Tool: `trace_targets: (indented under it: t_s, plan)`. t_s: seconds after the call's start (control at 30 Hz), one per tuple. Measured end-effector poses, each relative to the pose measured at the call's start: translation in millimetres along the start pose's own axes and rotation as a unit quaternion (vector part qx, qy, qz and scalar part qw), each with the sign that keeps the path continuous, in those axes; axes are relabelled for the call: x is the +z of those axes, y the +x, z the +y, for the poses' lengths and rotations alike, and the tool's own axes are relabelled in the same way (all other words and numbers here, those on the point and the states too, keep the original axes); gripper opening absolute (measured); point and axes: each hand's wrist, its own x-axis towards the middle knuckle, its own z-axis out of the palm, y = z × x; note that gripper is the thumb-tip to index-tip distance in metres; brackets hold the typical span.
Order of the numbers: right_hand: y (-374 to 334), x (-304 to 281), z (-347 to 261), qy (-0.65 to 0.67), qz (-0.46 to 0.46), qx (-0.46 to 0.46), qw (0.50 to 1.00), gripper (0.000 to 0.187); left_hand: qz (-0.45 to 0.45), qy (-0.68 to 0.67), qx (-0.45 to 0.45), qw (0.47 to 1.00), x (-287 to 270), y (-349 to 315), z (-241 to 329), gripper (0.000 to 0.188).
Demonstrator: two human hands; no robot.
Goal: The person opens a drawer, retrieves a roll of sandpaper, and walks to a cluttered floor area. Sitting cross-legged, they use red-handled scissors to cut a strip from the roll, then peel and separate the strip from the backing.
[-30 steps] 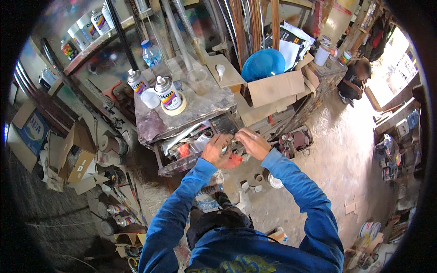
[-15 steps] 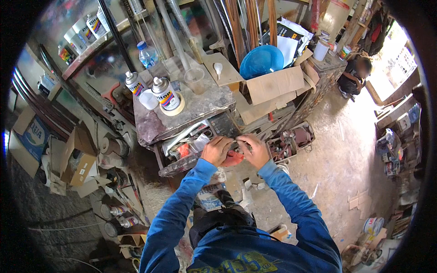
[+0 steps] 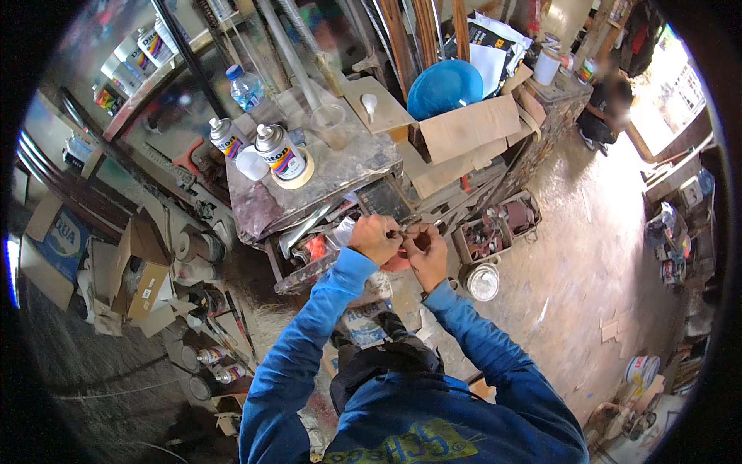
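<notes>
My left hand (image 3: 375,240) and my right hand (image 3: 424,255) meet in front of an open drawer (image 3: 300,283) of a worn workbench. Both are closed, fingertips pinched close together around something small and dark that I cannot make out. A red piece (image 3: 397,261) shows just below the fingers; whether it is held is unclear. Inside the drawer lie a crumpled orange-red item (image 3: 314,247) and assorted tools, partly covered by my left hand. On the bench top (image 3: 352,158) stand two spray cans, the nearer can (image 3: 278,151) resting by a roll of tape (image 3: 300,179).
A white cup (image 3: 251,164), clear cup (image 3: 328,124) and water bottle (image 3: 246,90) share the bench. Right of it are a blue basin (image 3: 443,89) in a cardboard box (image 3: 471,128), a crate (image 3: 485,238) and a white pail (image 3: 483,283). A person (image 3: 607,114) crouches near the doorway.
My hands have drawn closer together and turned, fingertips still pinched. The view has shifted slightly, and the white pail beside my right arm now shows more fully.
</notes>
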Motion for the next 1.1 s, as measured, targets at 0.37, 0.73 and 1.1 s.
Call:
trace_targets:
  t_s: [0.37, 0.73, 1.1]
  plan:
    - [-1, -9, -15, 0.082, 0.004, 0.150, 0.985, 0.016, -0.001, 0.138, 0.054, 0.989, 16, -20, 21, 0.023]
    - [-11, -5, 22, 0.297, -0.059, 0.109, 0.947, 0.007, -0.240, 0.061, 0.142, 0.958, -20, 24, -4, 0.052]
    - [-13, -2, 11, 0.315, -0.065, 0.085, 0.943, 0.013, -0.199, 0.238, 0.388, 0.868, -14, 43, -9, 0.013]
